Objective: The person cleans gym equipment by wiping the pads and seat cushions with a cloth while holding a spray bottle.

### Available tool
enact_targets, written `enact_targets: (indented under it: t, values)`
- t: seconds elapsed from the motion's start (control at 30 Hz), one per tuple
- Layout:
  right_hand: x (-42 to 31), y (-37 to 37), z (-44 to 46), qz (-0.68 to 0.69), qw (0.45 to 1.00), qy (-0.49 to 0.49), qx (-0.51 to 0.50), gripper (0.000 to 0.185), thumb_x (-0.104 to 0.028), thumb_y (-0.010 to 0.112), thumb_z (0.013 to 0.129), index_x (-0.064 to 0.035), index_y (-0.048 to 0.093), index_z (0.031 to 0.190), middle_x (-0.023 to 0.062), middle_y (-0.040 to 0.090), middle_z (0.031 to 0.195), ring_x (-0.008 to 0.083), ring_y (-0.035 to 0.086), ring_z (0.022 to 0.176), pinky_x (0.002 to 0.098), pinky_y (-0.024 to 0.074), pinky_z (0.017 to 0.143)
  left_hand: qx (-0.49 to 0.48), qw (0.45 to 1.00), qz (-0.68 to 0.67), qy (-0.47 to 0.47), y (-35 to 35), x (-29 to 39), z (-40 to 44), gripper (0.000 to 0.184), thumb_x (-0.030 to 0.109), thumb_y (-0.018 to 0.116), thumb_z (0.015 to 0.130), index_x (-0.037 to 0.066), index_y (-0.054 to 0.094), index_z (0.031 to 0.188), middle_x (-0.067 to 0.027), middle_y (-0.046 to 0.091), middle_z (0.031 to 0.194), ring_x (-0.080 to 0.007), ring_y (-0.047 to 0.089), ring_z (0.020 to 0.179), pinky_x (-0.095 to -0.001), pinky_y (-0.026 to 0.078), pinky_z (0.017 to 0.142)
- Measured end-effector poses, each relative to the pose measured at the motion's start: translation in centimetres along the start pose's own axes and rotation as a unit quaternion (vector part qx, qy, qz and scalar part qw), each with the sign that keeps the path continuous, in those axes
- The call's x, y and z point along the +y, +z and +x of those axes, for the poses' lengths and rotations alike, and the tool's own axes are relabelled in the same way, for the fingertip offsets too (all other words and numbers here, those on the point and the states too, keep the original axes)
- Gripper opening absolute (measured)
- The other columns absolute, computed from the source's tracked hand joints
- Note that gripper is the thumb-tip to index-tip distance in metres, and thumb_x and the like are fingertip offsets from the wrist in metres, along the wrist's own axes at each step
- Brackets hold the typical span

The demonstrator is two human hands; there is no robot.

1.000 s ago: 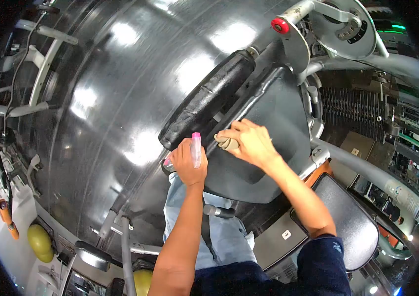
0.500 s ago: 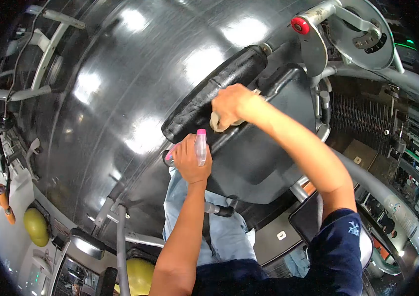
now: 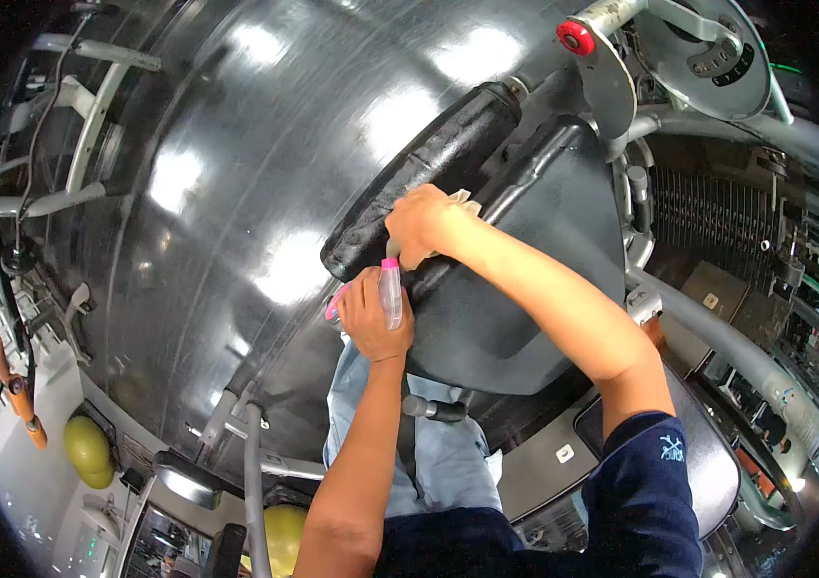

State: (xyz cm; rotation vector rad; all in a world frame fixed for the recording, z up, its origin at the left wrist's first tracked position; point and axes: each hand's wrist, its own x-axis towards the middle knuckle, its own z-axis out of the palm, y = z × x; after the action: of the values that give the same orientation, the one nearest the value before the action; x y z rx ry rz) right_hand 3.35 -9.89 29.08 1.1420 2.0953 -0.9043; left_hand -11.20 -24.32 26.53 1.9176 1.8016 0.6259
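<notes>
My left hand (image 3: 371, 310) is wrapped round a small clear spray bottle (image 3: 390, 294) with pink parts, close to the lower end of the black padded roller (image 3: 429, 164). Just above it, my right hand (image 3: 421, 223) is closed on a pale cloth (image 3: 467, 203), most of which the fingers hide. That hand lies over the front edge of the black seat pad (image 3: 525, 299), between seat and roller. Scuffs and creases mark the roller's cover.
A metal plate with a red-capped bar (image 3: 575, 38) stands at upper right. Grey frame tubes (image 3: 718, 328) run along the right side. Another machine's frame (image 3: 96, 125) is at upper left. Yellow-green balls (image 3: 89, 448) sit at lower left; shiny dark floor (image 3: 236, 154) spreads beyond.
My right hand has moved with the cloth down and left along the seat's front edge, nearer my left hand. The left hand with the spray bottle has hardly moved.
</notes>
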Motion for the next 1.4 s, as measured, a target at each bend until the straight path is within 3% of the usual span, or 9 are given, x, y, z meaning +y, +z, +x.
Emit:
enact_targets:
  t: [0.17,0.27,0.57,0.63,0.8,0.97,1.1,1.3,1.4]
  values:
    - [3.0,-3.0,-1.6,-0.022,0.991,0.102,-0.080,0.048,-0.048,0.077,0.063,-0.0090,0.079,0.091,0.0146,0.075,0.097,0.0286,0.073,0.094,0.0403,0.0574,0.080,0.009,1.000,0.014,0.007,0.1,-0.2,-0.3,0.039,0.017,0.072,0.077,0.005,0.062,0.112,-0.0121,0.065,0.111,-0.0347,0.060,0.104,-0.0450,0.041,0.091]
    - [5.0,-2.8,-3.6,-0.012,0.990,0.139,-0.035,0.045,-0.046,0.076,0.065,-0.0090,0.079,0.090,0.0148,0.075,0.097,0.0295,0.073,0.094,0.0406,0.0577,0.080,0.012,1.000,-0.001,0.010,0.2,-0.1,-0.3,0.038,0.016,0.072,0.077,0.004,0.062,0.111,-0.0131,0.065,0.111,-0.0346,0.060,0.104,-0.0447,0.041,0.092]
    - [-2.1,2.0,-3.5,0.047,0.989,-0.030,0.134,0.049,-0.046,0.076,0.068,-0.0076,0.078,0.097,0.0201,0.074,0.093,0.0348,0.072,0.091,0.0438,0.0572,0.083,0.113,0.990,-0.065,-0.046,0.1,0.1,-0.5,0.027,0.015,0.067,0.088,0.002,0.063,0.111,-0.0130,0.067,0.108,-0.0329,0.061,0.100,-0.0419,0.041,0.090]
    - [-0.9,0.7,-5.2,0.119,0.991,0.009,0.064,0.047,-0.046,0.077,0.068,-0.0135,0.078,0.102,0.0191,0.074,0.093,0.0357,0.072,0.092,0.0438,0.0572,0.083,0.153,0.984,-0.079,-0.049,0.4,0.0,-0.3,0.025,0.024,0.059,0.100,0.003,0.063,0.113,-0.0125,0.064,0.103,-0.0317,0.060,0.096,-0.0420,0.040,0.088]
    - [1.6,1.1,-9.2,0.027,0.977,0.137,0.163,0.033,-0.040,0.077,0.070,-0.0171,0.078,0.093,0.0119,0.074,0.090,0.0320,0.072,0.088,0.0430,0.0577,0.078,0.090,0.991,-0.088,-0.045,0.5,-0.7,-0.4,0.026,0.019,0.064,0.092,0.005,0.061,0.114,-0.0109,0.065,0.109,-0.0301,0.061,0.104,-0.0414,0.040,0.093]
    - [-4.7,8.0,-10.5,0.104,0.887,0.159,0.421,0.022,-0.029,0.074,0.078,-0.0188,0.070,0.097,0.0024,0.063,0.094,0.0254,0.064,0.095,0.0466,0.0557,0.072,0.036,0.997,-0.061,-0.032,0.5,-0.8,-0.3,0.028,0.023,0.062,0.093,0.008,0.060,0.117,-0.0090,0.065,0.113,-0.0295,0.061,0.108,-0.0429,0.039,0.095]
    - [-8.8,12.3,-11.7,0.200,0.851,0.169,0.456,0.037,-0.016,0.076,0.066,-0.0239,0.071,0.101,-0.0033,0.061,0.089,0.0215,0.061,0.087,0.0377,0.0557,0.062,0.026,0.998,-0.044,-0.042,0.8,-0.6,-0.1,0.029,0.021,0.063,0.092,0.008,0.060,0.117,-0.0092,0.065,0.113,-0.0298,0.061,0.109,-0.0435,0.040,0.094]
    - [-6.4,13.8,-12.1,0.250,0.716,0.342,0.554,0.036,-0.011,0.076,0.066,-0.0216,0.072,0.100,-0.0029,0.063,0.087,0.0235,0.062,0.083,0.0390,0.0554,0.063,0.062,0.997,-0.056,0.001,0.8,-0.4,0.0,0.021,0.022,0.062,0.093,0.009,0.061,0.110,-0.0081,0.062,0.102,-0.0320,0.060,0.095,-0.0422,0.042,0.089]
    - [-8.3,13.6,-11.4,0.280,0.700,0.333,0.566,0.036,-0.010,0.077,0.066,-0.0209,0.073,0.100,-0.0026,0.063,0.090,0.0233,0.062,0.084,0.0401,0.0553,0.065,0.045,0.996,-0.074,-0.007,0.6,-0.1,0.1,0.020,0.021,0.062,0.092,0.008,0.062,0.107,-0.0088,0.062,0.101,-0.0326,0.060,0.094,-0.0420,0.042,0.086]
